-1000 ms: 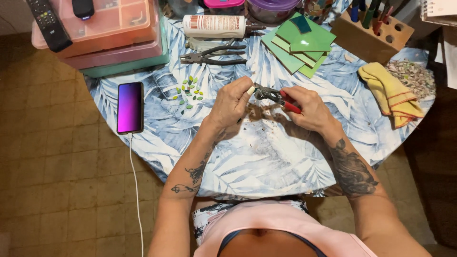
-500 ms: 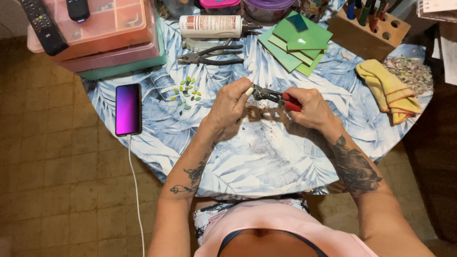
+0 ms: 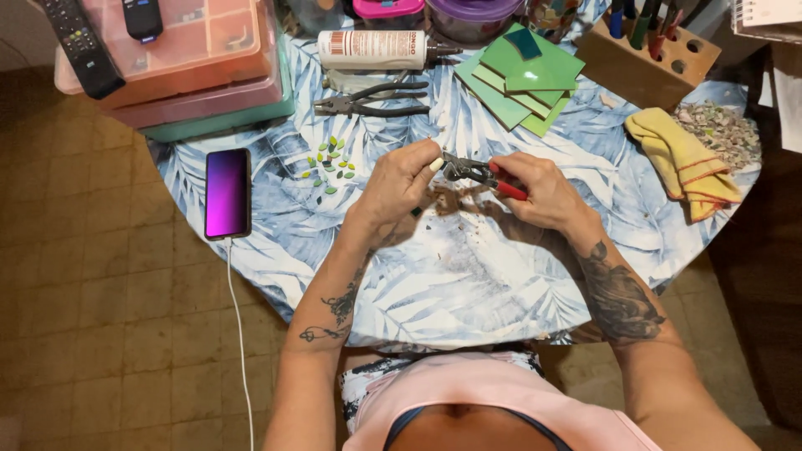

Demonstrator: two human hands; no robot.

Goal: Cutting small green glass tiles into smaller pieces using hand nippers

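Head view: right hand [image 3: 541, 194] closed around red-handled metal nippers [image 3: 480, 174], whose jaws point left toward the left hand [image 3: 401, 185]. Left fingers [image 3: 428, 167] pinched at the jaw tips; the piece held is too small to tell. Work sits above the leaf-print covered desk [image 3: 468, 284], over brown crumbs [image 3: 455, 205]. Judgement: support the piece close to the jaws and squeeze slowly. Small green cut pieces [image 3: 330, 163] lie left.

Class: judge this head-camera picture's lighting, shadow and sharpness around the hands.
Head view: even, soft light on the round table; a dim shadow lies under the left hand and right hand; the red-handled nippers look slightly soft; the phone screen glows purple; the floor is darker.
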